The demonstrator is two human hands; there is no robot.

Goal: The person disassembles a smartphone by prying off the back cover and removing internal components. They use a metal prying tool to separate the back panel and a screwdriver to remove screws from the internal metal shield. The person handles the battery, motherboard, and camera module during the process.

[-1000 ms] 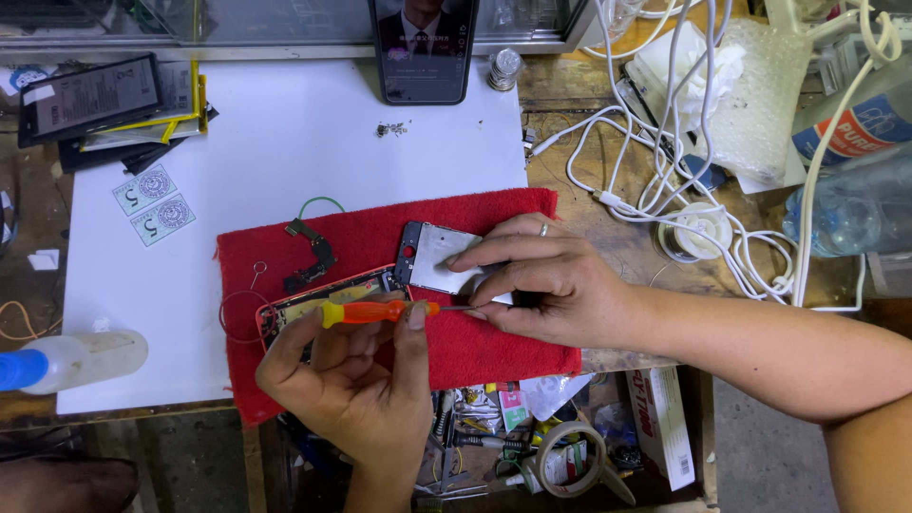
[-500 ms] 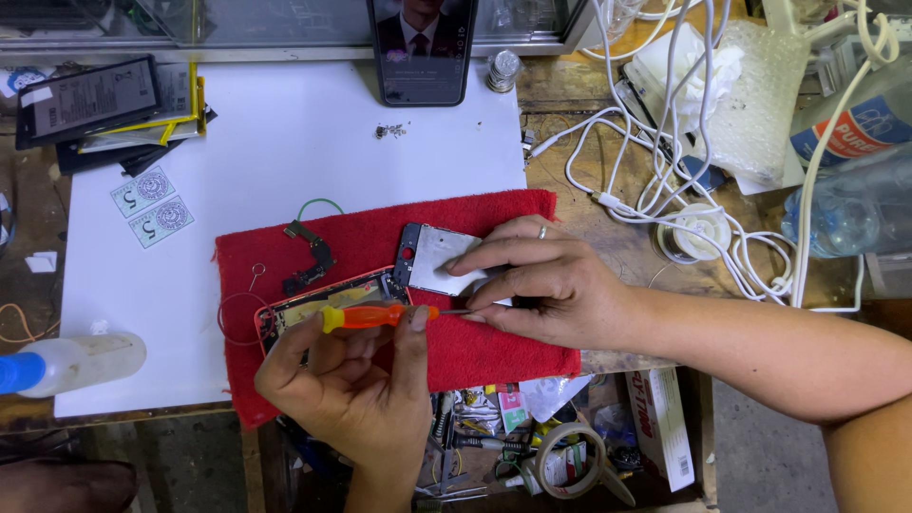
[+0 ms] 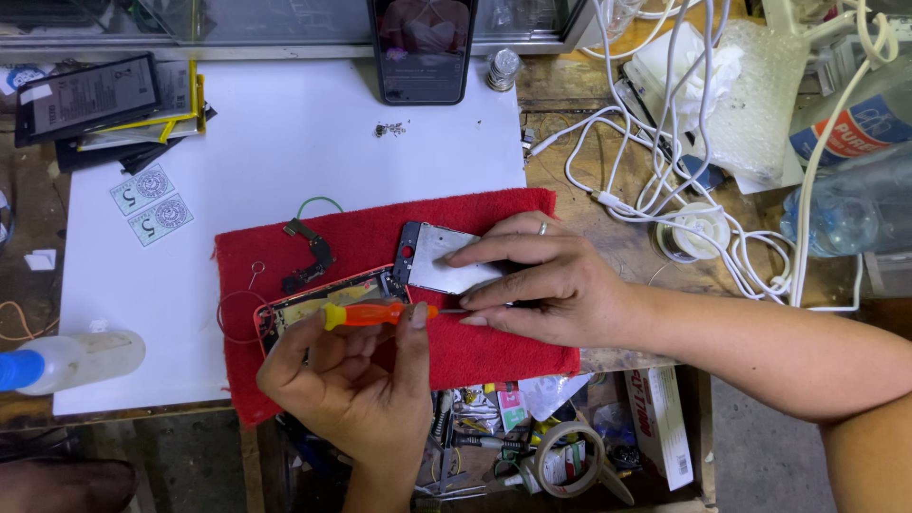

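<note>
at lower centre of the frame, the left hand (image 3: 356,380) pinches an orange screwdriver (image 3: 375,313); the right hand (image 3: 546,280) presses flat, fingers together, on the opened phone (image 3: 380,285), seemingly steadying it on the red cloth (image 3: 494,356).

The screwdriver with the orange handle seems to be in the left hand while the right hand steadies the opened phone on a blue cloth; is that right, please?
Not quite: the cloth is red, not blue, as the head view shows. The rest holds: the left hand holds the orange-handled screwdriver, and the right hand steadies the opened phone on it.
</note>
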